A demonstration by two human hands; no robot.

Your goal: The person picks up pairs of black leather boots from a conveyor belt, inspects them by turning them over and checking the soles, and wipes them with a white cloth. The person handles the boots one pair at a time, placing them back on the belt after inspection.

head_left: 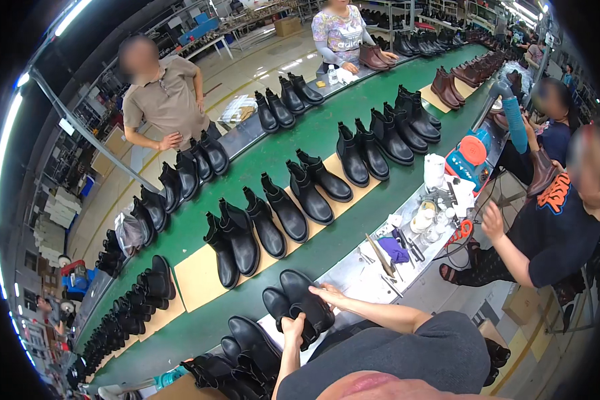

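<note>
A pair of black ankle boots is held in front of me at the near edge of the bench, toes pointing away. My left hand (293, 328) is closed around the back of the left boot (275, 303), near its shaft. On the outer side of the right boot (300, 288), my right hand (328, 297) grips with its fingers against the leather. Both boots are close together, side by side. Just left of them, more black boots (252, 339) are bunched at the bench edge. Part of the held boots' shafts is hidden by my hands.
Rows of black boots (305, 193) stand on tan boards (192, 283) along the green conveyor (247, 180). At my right are a metal side bench with a purple cloth (395, 249), bottles (422, 217) and a blue-and-red machine (469, 159). Several people work nearby, one close at right.
</note>
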